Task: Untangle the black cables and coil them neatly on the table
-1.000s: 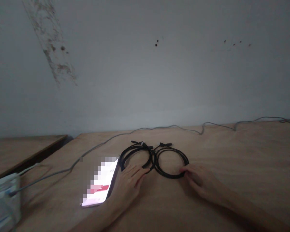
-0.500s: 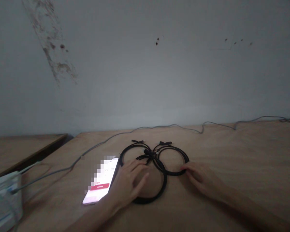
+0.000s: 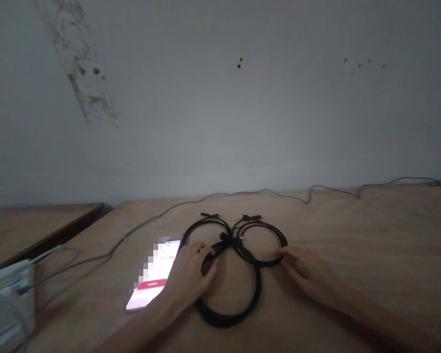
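Observation:
Three coiled black cables lie on the wooden table. One coil sits at the back left, one coil at the back right, and a larger coil lies nearer to me. My left hand rests on the near coil's left side, its fingers curled over the cable by the plugs. My right hand lies flat with its fingertips on the front edge of the back right coil.
A lit phone lies just left of my left hand. A thin grey wire runs along the table's back edge. A pale box sits at the far left, beside a second table.
My left hand has pulled one coil out of the left pile toward me, and it now lies as a larger loop in front. My right hand has stayed on the right coil.

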Motion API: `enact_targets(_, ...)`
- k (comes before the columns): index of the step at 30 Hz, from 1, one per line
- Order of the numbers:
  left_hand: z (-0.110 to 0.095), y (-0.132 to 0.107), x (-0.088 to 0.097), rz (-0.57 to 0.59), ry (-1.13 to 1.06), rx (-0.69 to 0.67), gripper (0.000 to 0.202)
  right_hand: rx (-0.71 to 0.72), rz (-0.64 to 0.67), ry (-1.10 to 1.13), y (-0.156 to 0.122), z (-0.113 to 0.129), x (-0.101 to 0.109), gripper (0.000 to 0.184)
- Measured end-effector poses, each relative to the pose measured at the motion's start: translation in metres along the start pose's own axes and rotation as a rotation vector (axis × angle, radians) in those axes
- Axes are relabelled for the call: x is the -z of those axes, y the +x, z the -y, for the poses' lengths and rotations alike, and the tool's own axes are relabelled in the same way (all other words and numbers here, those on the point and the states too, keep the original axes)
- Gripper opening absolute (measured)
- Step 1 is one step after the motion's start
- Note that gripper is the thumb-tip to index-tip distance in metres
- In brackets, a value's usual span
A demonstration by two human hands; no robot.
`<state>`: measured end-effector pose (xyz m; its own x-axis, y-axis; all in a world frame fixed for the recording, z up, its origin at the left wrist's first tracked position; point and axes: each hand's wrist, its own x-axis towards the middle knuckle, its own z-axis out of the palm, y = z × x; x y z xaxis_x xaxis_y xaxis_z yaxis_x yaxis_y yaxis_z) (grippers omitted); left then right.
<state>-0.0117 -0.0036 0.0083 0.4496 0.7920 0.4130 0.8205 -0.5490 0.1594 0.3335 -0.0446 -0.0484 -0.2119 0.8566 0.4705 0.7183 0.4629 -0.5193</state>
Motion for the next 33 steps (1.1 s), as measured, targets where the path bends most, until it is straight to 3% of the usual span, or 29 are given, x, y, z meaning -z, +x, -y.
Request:
enact_targets(4, -0.007, -0.003, 0.004, 0.025, -0.034, -0.048, 0.018, -0.018, 0.036, -0.016, 0.000, 0.003, 0.000, 0.032)
enact_targets(14, -0.017, -0.006, 0.012, 0.156, -0.211, -0.151, 0.015, 0.129, 0.093, 0.055, 0.008, 0.023, 0.013, 0.029)
enact_targets(19, -0.018, -0.011, 0.007, 0.118, -0.256, -0.304, 0.015, 0.142, 0.050, 0.057, 0.009, 0.027, 0.012, 0.027)
enact_targets(27, -0.013, -0.014, 0.001, 0.064, -0.138, -0.604, 0.021, 0.130, 0.158, 0.031, 0.008, 0.031, 0.019, 0.024)
enact_targets(33, -0.017, -0.012, 0.007, 0.028, -0.058, -0.528, 0.019, 0.070, 0.197, 0.026, 0.007, 0.034, 0.020, 0.021)
